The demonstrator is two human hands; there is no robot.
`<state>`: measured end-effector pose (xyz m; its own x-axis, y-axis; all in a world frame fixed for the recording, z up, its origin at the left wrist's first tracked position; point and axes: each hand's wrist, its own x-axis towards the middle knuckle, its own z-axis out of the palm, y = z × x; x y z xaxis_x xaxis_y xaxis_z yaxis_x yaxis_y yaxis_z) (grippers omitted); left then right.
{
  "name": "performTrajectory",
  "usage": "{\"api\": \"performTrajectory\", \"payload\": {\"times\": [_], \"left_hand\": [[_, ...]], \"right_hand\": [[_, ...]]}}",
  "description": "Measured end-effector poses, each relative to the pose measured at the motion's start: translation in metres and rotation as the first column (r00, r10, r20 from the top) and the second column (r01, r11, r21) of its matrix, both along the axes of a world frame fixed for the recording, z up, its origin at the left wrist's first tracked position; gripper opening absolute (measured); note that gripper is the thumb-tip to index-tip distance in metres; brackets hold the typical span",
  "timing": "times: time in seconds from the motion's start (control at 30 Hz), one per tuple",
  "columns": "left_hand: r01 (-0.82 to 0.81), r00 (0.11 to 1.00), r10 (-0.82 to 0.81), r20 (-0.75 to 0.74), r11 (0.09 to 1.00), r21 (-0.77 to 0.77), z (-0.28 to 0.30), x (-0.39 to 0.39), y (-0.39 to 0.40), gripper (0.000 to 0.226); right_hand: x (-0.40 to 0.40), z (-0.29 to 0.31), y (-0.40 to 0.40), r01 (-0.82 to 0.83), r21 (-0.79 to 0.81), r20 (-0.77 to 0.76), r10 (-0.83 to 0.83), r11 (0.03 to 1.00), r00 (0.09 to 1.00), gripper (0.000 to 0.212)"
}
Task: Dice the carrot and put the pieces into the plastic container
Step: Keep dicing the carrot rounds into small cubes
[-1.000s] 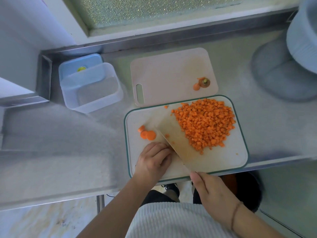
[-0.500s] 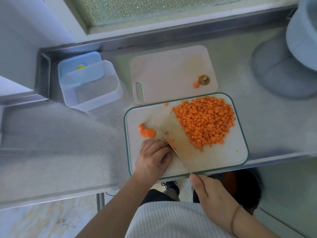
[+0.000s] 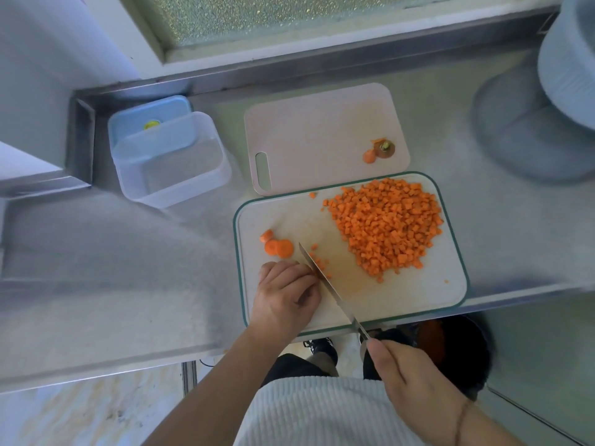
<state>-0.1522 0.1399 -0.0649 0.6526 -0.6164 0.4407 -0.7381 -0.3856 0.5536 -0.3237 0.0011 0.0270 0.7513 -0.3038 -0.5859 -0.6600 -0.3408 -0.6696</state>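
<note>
While steel knife (image 3: 325,278) dices, perhaps carrot (image 3: 317,272)

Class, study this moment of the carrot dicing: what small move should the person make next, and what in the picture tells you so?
Probably another short chop: the right hand holds the knife edge-down beside the left hand, which pins carrot on the green-rimmed board. Uncut carrot slices wait, and the plastic container holds no carrot yet.
</note>
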Motion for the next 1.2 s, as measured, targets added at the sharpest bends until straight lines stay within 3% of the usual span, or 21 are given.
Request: {"api": "performTrajectory", "payload": {"times": [0.1,0.27,0.63,0.7,0.87,1.03,1.2], "left_hand": [[0.003,1.0,-0.003,0.007,1.0,0.005,0.0,0.0,0.0,0.007],[-0.003,0.998,0.003,-0.06,1.0,-0.005,0.003,0.001,0.001,0.004],[-0.056,0.994,0.059,-0.097,0.998,0.031,0.003,0.001,0.002,0.011],[-0.054,0.995,0.056,-0.088,0.998,0.027,0.001,0.001,0.002,0.012],[-0.049,0.998,0.049,-0.042,0.999,0.0,0.0,0.001,0.001,0.011],[0.009,1.0,-0.009,-0.002,1.0,-0.004,-0.002,0.001,0.003,0.009],[-0.004,1.0,0.004,0.006,1.0,-0.013,-0.005,0.002,0.003,0.004]], "right_hand": [[0.013,-0.004,0.003,0.009,0.015,0.031,-0.009,1.0,0.999,0.065],[0.011,0.005,0.001,0.031,0.02,0.041,-0.032,0.999,0.999,0.057],[-0.006,-0.003,0.003,-0.002,0.003,0.002,0.002,1.0,1.0,0.102],[-0.005,-0.004,0.005,0.004,-0.011,-0.018,-0.004,1.0,1.0,0.095],[0.008,-0.002,0.014,0.023,-0.009,-0.021,-0.023,1.0,1.0,0.053],[0.017,-0.008,0.018,0.097,0.0,0.087,-0.097,0.995,0.991,0.062],[0.023,-0.009,0.023,0.098,-0.01,0.103,-0.097,0.995,0.99,0.056]]}}
